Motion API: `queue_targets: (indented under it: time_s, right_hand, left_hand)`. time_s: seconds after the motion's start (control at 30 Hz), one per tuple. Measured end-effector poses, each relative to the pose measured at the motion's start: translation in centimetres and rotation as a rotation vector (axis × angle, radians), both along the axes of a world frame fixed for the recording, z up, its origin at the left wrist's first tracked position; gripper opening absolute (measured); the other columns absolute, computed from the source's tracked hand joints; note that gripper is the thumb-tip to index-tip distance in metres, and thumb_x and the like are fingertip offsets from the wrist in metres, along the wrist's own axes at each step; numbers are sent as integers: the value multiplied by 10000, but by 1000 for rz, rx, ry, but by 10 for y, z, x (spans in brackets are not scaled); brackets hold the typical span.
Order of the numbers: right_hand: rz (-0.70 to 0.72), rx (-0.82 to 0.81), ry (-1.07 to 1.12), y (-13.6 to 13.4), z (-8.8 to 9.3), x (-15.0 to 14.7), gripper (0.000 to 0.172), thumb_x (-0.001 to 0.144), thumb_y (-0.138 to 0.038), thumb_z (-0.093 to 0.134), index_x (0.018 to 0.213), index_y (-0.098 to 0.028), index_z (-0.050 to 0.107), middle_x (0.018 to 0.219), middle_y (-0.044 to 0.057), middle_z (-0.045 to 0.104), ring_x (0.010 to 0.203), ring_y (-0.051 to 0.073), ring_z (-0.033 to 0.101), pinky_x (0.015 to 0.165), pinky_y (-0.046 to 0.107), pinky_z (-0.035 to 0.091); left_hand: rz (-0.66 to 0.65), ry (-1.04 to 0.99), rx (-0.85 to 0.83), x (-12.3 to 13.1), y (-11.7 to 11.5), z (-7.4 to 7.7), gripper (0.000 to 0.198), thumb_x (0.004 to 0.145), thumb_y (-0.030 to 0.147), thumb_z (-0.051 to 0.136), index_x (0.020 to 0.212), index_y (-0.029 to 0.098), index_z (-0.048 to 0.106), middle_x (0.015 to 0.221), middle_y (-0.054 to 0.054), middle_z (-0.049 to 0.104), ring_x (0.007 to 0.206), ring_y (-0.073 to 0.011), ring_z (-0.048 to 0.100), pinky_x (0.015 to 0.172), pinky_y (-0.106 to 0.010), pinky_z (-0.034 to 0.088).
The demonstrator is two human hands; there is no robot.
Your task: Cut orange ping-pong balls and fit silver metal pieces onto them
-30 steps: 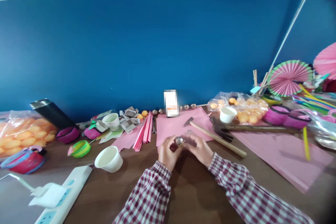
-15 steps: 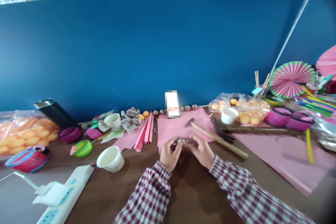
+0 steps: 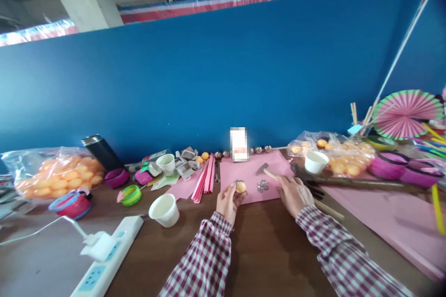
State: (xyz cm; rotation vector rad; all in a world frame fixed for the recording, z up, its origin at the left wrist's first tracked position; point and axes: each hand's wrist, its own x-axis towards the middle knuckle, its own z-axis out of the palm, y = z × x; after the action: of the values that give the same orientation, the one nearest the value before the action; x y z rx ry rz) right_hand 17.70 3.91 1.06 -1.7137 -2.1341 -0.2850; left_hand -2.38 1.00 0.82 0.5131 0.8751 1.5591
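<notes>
My left hand (image 3: 228, 202) pinches a small orange ball (image 3: 240, 187) with a silvery cap on top, held just above the near edge of a pink paper sheet (image 3: 247, 174). My right hand (image 3: 294, 192) lies on the wooden handle of a hammer (image 3: 278, 180), fingers curled over it. A small silvery metal piece (image 3: 262, 186) rests on the pink sheet between my two hands. Both sleeves are red-and-white check.
A white paper cup (image 3: 164, 209) stands left of my hands, a white power strip (image 3: 104, 260) nearer left. Bags of orange balls (image 3: 55, 176) sit at far left and right (image 3: 343, 154). Pink paper strips (image 3: 205, 180), another cup (image 3: 315, 161), pink baskets (image 3: 386, 165) and paper fans (image 3: 406, 113) lie around.
My hands have parted: the right one left the ball and went to the hammer handle. The left hand keeps the ball, its orange side now showing. The camera tilted upward.
</notes>
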Motion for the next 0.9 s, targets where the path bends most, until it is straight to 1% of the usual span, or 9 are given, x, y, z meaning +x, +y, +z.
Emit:
queue_targets:
  time_s: [0.17,0.33,0.4,0.47,0.53,0.6,0.73,0.83,0.9]
  right_hand:
    - [-73,-58,-46,3,-1,1,278,804,-218,379,1050,-242,508,895,67,583,784,196,484,599,274,326]
    - [-92,-78,-68,4,4,4,367,783,-87,328,1041,-265,519,863,70,591,735,185,508,565,268,315]
    - [-94,-70,-66,3,6,3,364,781,-97,335,1058,-254,510,834,73,594,707,186,517,547,265,316]
    - [-52,-48,-38,1,8,2,348,792,-129,343,1085,-245,491,809,63,599,681,177,525,527,256,320]
    - [7,-6,16,-3,11,-2,316,813,-198,354,1101,-250,475,798,44,606,661,162,534,507,244,326]
    - [66,50,60,-8,14,-6,292,828,-281,364,1097,-269,477,815,27,613,664,150,547,500,233,336]
    - [199,133,42,-23,21,-18,308,849,-319,342,1127,-294,474,842,20,623,663,132,568,505,220,344]
    - [228,166,36,-32,23,-25,344,863,-324,321,1186,-297,435,825,18,630,612,119,568,493,218,333]
    - [233,170,28,-34,23,-28,356,862,-320,326,1205,-299,418,811,13,634,584,114,567,478,216,325]
  left_hand:
    - [2,-23,-3,-1,0,4,256,654,298,640,769,79,574,694,-78,635,648,-162,621,636,-305,531]
    - [43,21,3,-5,3,2,323,659,317,630,894,105,564,761,-71,631,659,-137,613,659,-303,518]
    - [86,131,49,-9,6,-1,339,653,323,630,912,114,567,833,-81,627,726,-140,608,695,-299,505]
    - [149,347,116,-14,8,-3,366,603,286,669,917,119,581,897,-83,621,795,-147,593,732,-285,485]
    - [207,604,145,-19,9,-5,396,553,248,696,916,125,596,903,-74,621,770,-143,588,713,-271,479]
    - [234,778,128,-22,9,-5,418,540,240,692,935,136,600,882,-62,625,676,-125,581,648,-260,478]
    - [239,930,79,-24,8,-5,386,551,233,666,926,156,614,797,-36,636,584,-107,551,573,-242,459]
    - [207,1027,111,-24,8,-6,293,591,212,621,882,172,633,770,-26,636,603,-114,556,583,-240,454]
    - [195,1036,125,-23,8,-7,298,603,203,606,899,173,627,780,-28,635,608,-115,560,582,-236,453]
